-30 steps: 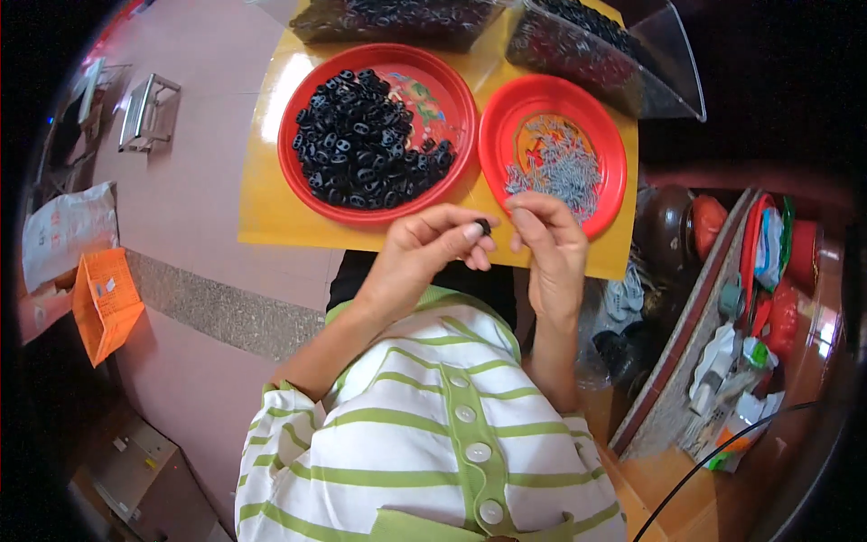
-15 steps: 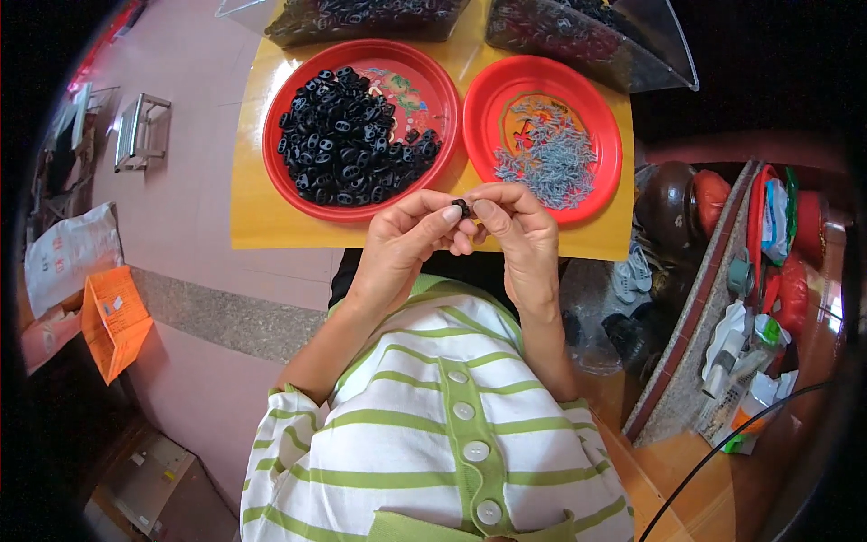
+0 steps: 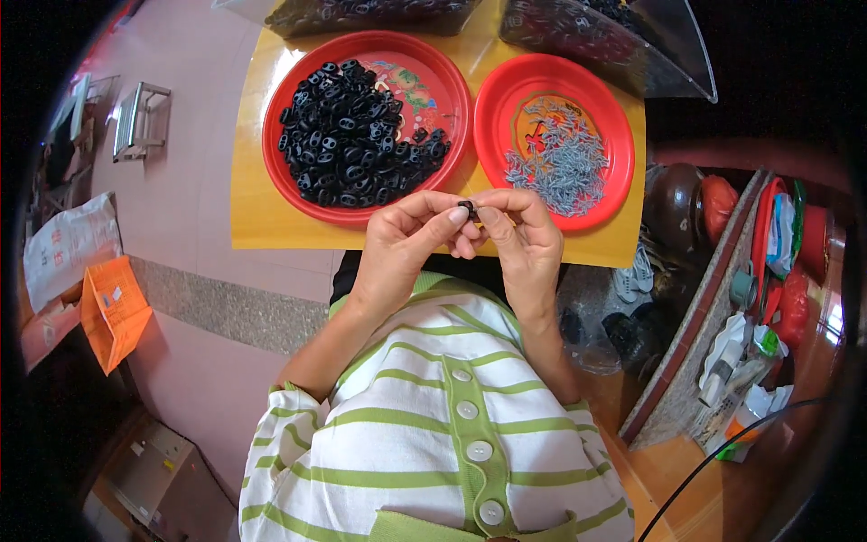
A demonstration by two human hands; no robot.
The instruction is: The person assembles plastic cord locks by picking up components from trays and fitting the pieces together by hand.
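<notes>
Between my two hands, just over the table's near edge, is a small black plastic cord lock [image 3: 468, 208]. My left hand [image 3: 408, 237] pinches it with thumb and index finger from the left. From the right, my right hand [image 3: 519, 230] presses thumb and index finger against it; whether a tiny part sits between those fingertips is hidden. Beyond my left hand, a red plate [image 3: 442, 77] bears a heap of black two-holed cord locks [image 3: 339, 140]. A second red plate [image 3: 614, 172], beyond my right hand, holds many thin grey pieces that look like small springs [image 3: 564, 172].
Both plates rest on a yellow table [image 3: 248, 203]. Two clear bins, one at far left [image 3: 379, 16] and one at far right [image 3: 596, 45], hold more black pieces. A metal stool [image 3: 138, 122] stands on the floor at left. Along the right runs a ledge [image 3: 695, 298] with bags and household items.
The view has shifted a little, so the plates and bins sit slightly differently in it. My hands stay together on the cord lock, with only a slight change of the fingers.
</notes>
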